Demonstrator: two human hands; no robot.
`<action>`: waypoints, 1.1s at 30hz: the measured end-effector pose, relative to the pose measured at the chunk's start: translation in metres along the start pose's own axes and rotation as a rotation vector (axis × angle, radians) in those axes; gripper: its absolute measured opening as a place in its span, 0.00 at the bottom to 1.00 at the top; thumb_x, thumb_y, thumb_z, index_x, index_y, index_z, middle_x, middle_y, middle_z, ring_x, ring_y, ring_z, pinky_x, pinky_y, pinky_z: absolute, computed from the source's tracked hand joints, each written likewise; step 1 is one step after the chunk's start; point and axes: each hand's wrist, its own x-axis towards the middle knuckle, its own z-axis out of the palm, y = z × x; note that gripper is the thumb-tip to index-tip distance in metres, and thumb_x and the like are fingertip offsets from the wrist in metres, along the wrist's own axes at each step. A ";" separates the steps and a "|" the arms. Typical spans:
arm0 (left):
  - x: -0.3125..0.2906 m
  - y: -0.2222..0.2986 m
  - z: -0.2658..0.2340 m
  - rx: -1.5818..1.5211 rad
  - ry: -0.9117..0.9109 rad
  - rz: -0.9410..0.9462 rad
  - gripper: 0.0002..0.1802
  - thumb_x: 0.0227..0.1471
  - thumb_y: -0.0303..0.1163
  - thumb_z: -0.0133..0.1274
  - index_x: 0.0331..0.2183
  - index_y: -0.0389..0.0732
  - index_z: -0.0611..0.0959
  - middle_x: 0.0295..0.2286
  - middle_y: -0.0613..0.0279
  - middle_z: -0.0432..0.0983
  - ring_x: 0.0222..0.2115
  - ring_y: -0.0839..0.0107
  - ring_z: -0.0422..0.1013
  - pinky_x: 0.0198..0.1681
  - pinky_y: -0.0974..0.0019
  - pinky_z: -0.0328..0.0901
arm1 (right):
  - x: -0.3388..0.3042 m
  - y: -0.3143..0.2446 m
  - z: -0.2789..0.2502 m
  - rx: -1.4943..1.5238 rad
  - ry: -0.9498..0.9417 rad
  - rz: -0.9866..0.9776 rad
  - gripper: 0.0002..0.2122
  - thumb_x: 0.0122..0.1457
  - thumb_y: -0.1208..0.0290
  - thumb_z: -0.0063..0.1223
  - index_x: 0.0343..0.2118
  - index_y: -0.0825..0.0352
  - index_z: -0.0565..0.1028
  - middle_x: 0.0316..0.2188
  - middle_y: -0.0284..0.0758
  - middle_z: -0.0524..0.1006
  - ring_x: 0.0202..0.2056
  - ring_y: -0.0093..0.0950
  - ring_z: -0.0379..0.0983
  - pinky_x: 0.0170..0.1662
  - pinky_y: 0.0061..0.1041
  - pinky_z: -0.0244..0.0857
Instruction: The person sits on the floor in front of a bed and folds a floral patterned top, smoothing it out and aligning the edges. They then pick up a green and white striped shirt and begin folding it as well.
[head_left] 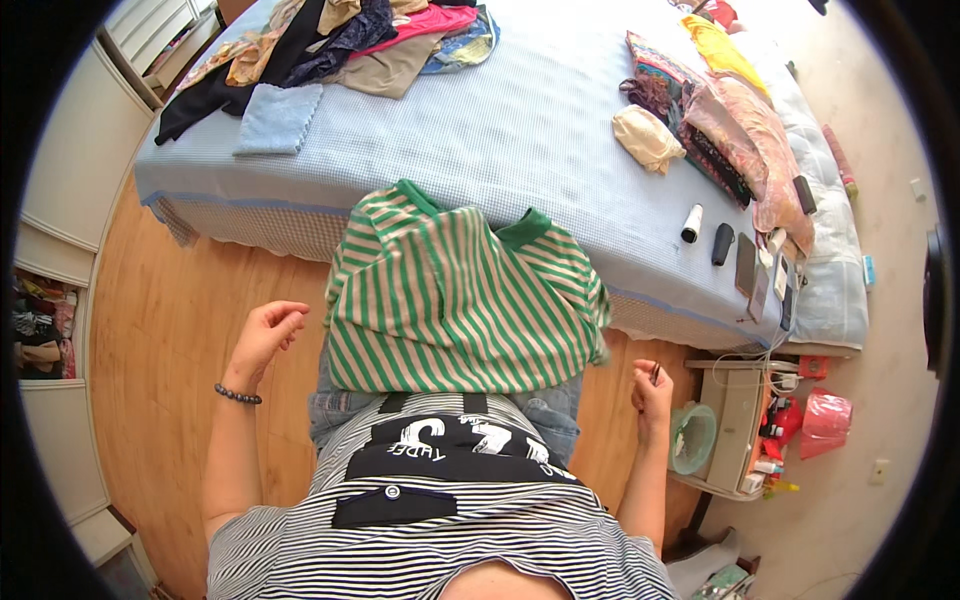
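Note:
A green-and-beige striped shirt (pixel 460 310) with a green collar drapes over my lap, its far part reaching the bed's near edge. Left of the shirt, my left hand (pixel 268 338) is raised with its fingers curled and the thumb close to them; anything between them is too small to make out. A dark beaded bracelet circles that wrist. On the other side, my right hand (pixel 652 392) is closed around a small dark object (pixel 655 373), mostly hidden by the fingers. Both hands are apart from the shirt's main part.
A bed (pixel 480 130) with a blue cover stands ahead. Piled clothes (pixel 370 45) and a folded light-blue cloth (pixel 280 118) lie at its left; more garments (pixel 730 130), phones and small bottles lie right. A nightstand (pixel 722 420) and green bin (pixel 692 438) stand at right, cabinets (pixel 70 180) left.

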 end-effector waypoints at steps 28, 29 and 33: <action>0.107 0.150 -0.008 -0.463 0.154 0.605 0.11 0.55 0.31 0.50 0.40 0.38 0.80 0.31 0.71 0.75 0.28 0.83 0.69 0.32 0.79 0.63 | 0.113 -0.161 0.127 -0.197 0.132 -0.708 0.02 0.53 0.77 0.55 0.26 0.67 0.75 0.16 0.20 0.64 0.17 0.11 0.56 0.19 0.13 0.46; 0.107 0.136 -0.011 -0.438 0.075 0.504 0.12 0.55 0.30 0.50 0.42 0.38 0.78 0.34 0.69 0.75 0.31 0.81 0.70 0.34 0.77 0.65 | 0.116 -0.147 0.116 -0.259 0.120 -0.673 0.01 0.52 0.77 0.55 0.26 0.67 0.75 0.16 0.21 0.65 0.18 0.11 0.57 0.20 0.13 0.48; 0.116 0.059 0.001 -0.497 0.009 0.296 0.14 0.53 0.25 0.49 0.43 0.36 0.76 0.36 0.63 0.76 0.35 0.75 0.72 0.36 0.72 0.69 | 0.119 -0.065 0.097 -0.504 0.043 -0.564 0.03 0.49 0.77 0.57 0.26 0.69 0.75 0.16 0.23 0.68 0.20 0.12 0.59 0.23 0.14 0.54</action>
